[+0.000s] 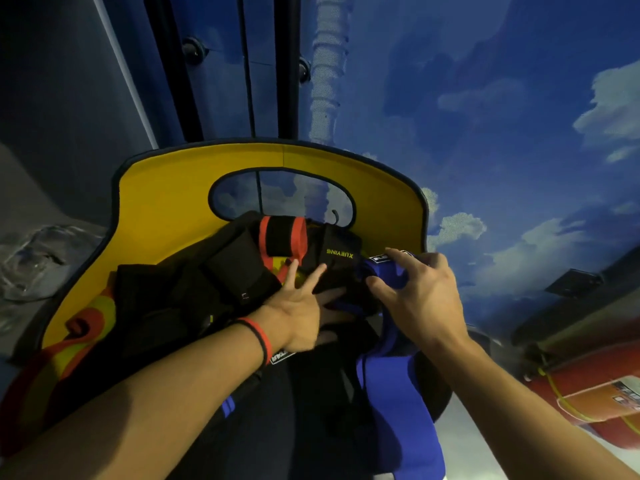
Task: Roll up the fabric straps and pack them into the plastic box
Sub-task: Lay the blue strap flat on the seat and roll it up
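Observation:
A heap of fabric straps lies on a yellow seat (166, 209) with a dark rim. The heap holds black straps (194, 296), a black-and-red strap (282, 237), a black one with yellow lettering (341, 252) and a blue-and-black strap (388, 368) trailing toward me. My left hand (301, 310) lies flat on the black straps with fingers spread. My right hand (415, 289) hovers over the blue strap's far end (381, 268), its fingers curled with thumb and forefinger at the fabric. A clear plastic box (38, 261) sits at the left.
The seat back has an oval cut-out (280, 195). A wall painted with blue sky and clouds (502, 116) fills the right. A red cylinder with a yellow cord (588, 403) lies at the lower right. Dark poles (287, 64) rise behind the seat.

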`<move>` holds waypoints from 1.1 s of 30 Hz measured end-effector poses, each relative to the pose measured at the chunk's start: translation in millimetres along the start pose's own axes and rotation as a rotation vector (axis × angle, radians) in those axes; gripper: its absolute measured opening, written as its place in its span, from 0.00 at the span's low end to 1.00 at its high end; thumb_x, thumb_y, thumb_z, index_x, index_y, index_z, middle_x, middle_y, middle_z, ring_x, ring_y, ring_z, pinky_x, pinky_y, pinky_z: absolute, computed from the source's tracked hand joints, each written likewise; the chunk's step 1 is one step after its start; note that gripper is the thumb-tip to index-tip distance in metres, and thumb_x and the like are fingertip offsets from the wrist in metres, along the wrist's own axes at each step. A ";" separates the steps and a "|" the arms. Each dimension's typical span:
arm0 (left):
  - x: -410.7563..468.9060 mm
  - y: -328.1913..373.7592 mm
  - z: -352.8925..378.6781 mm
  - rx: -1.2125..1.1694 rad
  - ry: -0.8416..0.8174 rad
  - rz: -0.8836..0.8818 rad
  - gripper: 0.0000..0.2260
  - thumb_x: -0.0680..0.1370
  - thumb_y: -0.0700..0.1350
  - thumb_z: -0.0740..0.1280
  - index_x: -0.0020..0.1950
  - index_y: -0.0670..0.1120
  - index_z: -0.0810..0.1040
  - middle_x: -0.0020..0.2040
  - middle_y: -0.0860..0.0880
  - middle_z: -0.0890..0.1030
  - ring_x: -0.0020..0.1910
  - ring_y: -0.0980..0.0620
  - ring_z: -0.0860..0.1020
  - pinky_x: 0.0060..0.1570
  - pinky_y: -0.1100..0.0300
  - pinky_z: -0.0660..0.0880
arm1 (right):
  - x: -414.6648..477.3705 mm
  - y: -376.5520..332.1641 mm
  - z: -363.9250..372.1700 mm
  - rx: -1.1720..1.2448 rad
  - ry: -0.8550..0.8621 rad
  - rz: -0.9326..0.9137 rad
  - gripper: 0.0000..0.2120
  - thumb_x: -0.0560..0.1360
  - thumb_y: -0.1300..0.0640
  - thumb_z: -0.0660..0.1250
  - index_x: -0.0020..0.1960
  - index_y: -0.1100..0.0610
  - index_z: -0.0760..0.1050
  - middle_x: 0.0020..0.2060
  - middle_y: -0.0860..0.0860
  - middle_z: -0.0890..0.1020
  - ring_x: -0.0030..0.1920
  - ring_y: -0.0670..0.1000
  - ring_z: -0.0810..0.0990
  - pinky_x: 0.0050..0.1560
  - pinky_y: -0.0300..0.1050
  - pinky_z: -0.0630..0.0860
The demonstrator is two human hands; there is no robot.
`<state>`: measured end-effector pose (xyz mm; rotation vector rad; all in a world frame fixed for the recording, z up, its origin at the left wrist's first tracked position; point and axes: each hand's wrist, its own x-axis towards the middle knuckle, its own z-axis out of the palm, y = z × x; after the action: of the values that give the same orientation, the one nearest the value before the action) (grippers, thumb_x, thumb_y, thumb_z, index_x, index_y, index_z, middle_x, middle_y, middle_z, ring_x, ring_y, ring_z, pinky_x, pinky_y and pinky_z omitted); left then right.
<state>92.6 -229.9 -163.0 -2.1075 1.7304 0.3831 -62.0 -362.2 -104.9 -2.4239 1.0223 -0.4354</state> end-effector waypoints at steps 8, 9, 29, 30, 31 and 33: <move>-17.2 -63.8 -5.5 -0.009 -0.078 -0.437 0.23 0.83 0.64 0.50 0.78 0.67 0.61 0.85 0.49 0.48 0.81 0.35 0.38 0.69 0.22 0.33 | 0.1 -7.6 1.7 -0.053 -0.049 0.033 0.33 0.73 0.30 0.66 0.74 0.41 0.70 0.65 0.53 0.70 0.67 0.56 0.71 0.58 0.59 0.79; -20.1 -69.9 -4.8 0.005 -0.102 -0.488 0.23 0.83 0.65 0.50 0.78 0.67 0.62 0.85 0.49 0.49 0.81 0.33 0.38 0.69 0.22 0.34 | 0.1 -9.3 1.0 -0.035 -0.039 0.033 0.32 0.73 0.30 0.66 0.74 0.41 0.70 0.65 0.53 0.69 0.67 0.56 0.71 0.58 0.59 0.79; -28.7 -85.4 -4.7 -0.017 0.382 -0.569 0.22 0.80 0.65 0.60 0.67 0.54 0.77 0.79 0.45 0.61 0.81 0.37 0.49 0.78 0.34 0.45 | -8.7 -13.2 35.9 -0.269 -0.486 0.056 0.29 0.75 0.35 0.68 0.73 0.42 0.70 0.64 0.56 0.68 0.62 0.58 0.74 0.62 0.54 0.78; -20.3 -82.4 -8.3 -0.016 0.461 -0.487 0.22 0.80 0.62 0.63 0.71 0.55 0.74 0.80 0.46 0.59 0.81 0.38 0.49 0.78 0.36 0.46 | -9.0 -11.9 36.9 -0.273 -0.492 0.056 0.28 0.75 0.36 0.68 0.73 0.42 0.70 0.64 0.56 0.68 0.63 0.58 0.74 0.62 0.54 0.78; -10.8 -79.4 -11.0 -0.042 0.476 -0.389 0.25 0.80 0.57 0.66 0.76 0.57 0.68 0.82 0.47 0.55 0.82 0.39 0.48 0.79 0.38 0.46 | -9.0 -11.3 37.8 -0.273 -0.494 0.055 0.28 0.75 0.36 0.68 0.73 0.42 0.70 0.64 0.56 0.68 0.63 0.58 0.73 0.63 0.53 0.77; 6.8 -69.6 -18.2 -0.143 0.330 -0.223 0.35 0.80 0.44 0.66 0.82 0.64 0.54 0.84 0.48 0.44 0.82 0.40 0.47 0.80 0.40 0.47 | -7.1 -11.1 39.3 -0.278 -0.497 0.044 0.27 0.76 0.36 0.68 0.72 0.43 0.71 0.63 0.56 0.68 0.64 0.58 0.73 0.63 0.53 0.76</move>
<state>161.5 -232.7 -141.4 -2.5549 1.6504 0.1000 -42.3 -338.5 -132.7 -2.5467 0.9530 0.3372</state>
